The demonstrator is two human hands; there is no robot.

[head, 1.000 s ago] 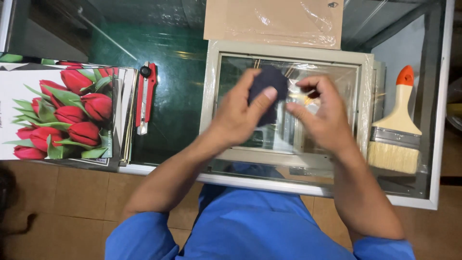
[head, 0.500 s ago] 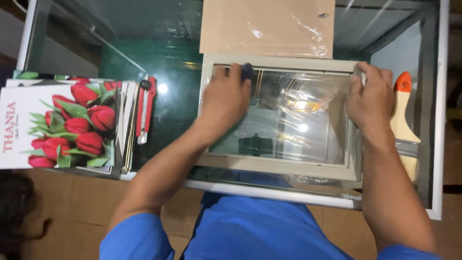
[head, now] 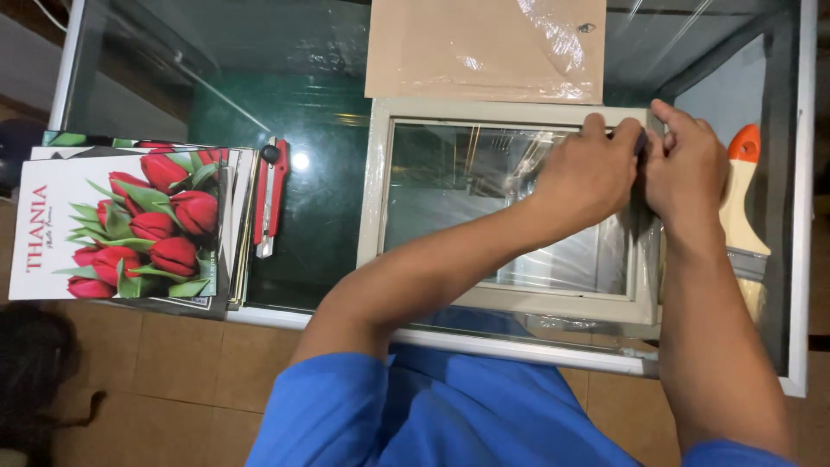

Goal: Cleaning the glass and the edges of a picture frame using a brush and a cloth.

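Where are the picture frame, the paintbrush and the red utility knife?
picture frame (head: 375, 199), head view, on its left rail.
paintbrush (head: 737, 195), head view, on its pale handle.
red utility knife (head: 268, 199), head view, mid-body.

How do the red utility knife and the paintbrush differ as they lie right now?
The utility knife is slim, red and black, and lies in full view left of the picture frame, with no hand near. The paintbrush is broader, with a pale wooden handle and orange tip, lies right of the frame, and is partly hidden behind the right hand. Both lie lengthwise on the glass table, untouched.
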